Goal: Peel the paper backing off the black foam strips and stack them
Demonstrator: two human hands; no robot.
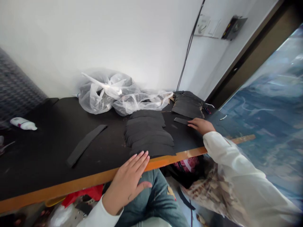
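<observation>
My left hand (132, 176) lies flat with its fingers outstretched and the thumb apart. Its fingertips rest on the near edge of a fanned stack of black curved pieces (149, 132) at the table's front edge. To the right, my right hand (202, 125) has its fingers closed on the near end of a thin, narrow dark strip (181, 120), which lies along the tabletop. Just behind that strip is another stack of black pieces (188, 105). A single long black piece (86, 145) lies by itself to the left of the middle stack.
Knotted clear plastic bags (106, 91) stand against the wall. A white bottle (23, 123) lies at the left of the black table (52, 151). Black cables (189, 47) run down the wall near a socket. Blue plastic-like sheeting (267, 104) borders the right side.
</observation>
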